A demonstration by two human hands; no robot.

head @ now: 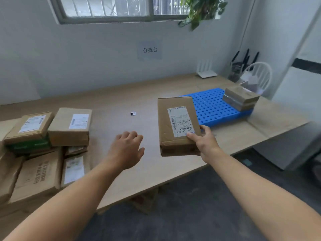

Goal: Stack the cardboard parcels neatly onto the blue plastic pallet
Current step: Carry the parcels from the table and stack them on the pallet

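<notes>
My right hand grips a cardboard parcel with a white shipping label by its near right corner, held above the table just left of the blue plastic pallet. Two parcels sit stacked on the pallet's far right corner. My left hand hovers over the table with fingers loosely curled, holding nothing. A pile of several cardboard parcels lies at the table's left end.
The wooden table runs along a white wall. A small round black-and-white object lies mid-table. A white router, a white chair and a white cabinet stand at the right.
</notes>
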